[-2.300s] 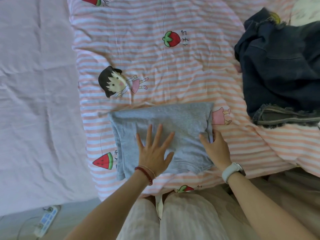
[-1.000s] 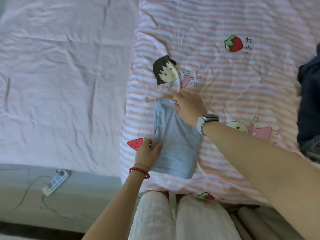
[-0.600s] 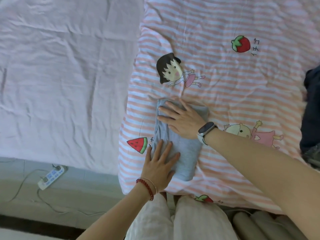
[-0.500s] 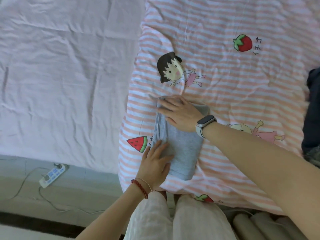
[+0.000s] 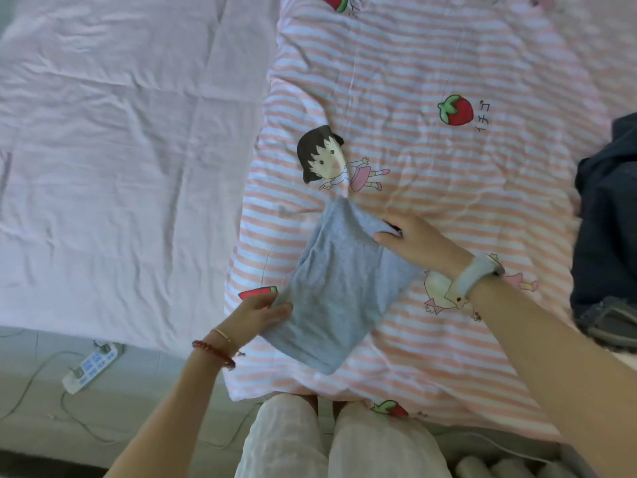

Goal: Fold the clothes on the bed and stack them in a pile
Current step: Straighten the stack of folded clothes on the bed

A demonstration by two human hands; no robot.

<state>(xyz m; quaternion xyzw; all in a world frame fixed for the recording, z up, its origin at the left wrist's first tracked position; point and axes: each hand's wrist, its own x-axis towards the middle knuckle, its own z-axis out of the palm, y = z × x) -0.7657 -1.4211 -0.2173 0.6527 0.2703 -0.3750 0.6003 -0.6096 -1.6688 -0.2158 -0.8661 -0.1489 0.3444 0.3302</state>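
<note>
Bed, lilac sheet; pink-striped cartoon-print quilt over its right part. Dark denim garments, heaped at the quilt's right edge. Folded grey garment, on the quilt's near part, held at both ends: right hand fingers curled round the far corner, left hand pinching the near-left edge. White power strip on the floor.

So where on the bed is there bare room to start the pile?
The lilac sheet, left of the striped quilt, is bare. The quilt between the strawberry print and the dark clothes is also free. It is crowded round the grey garment, gripped by both hands.
</note>
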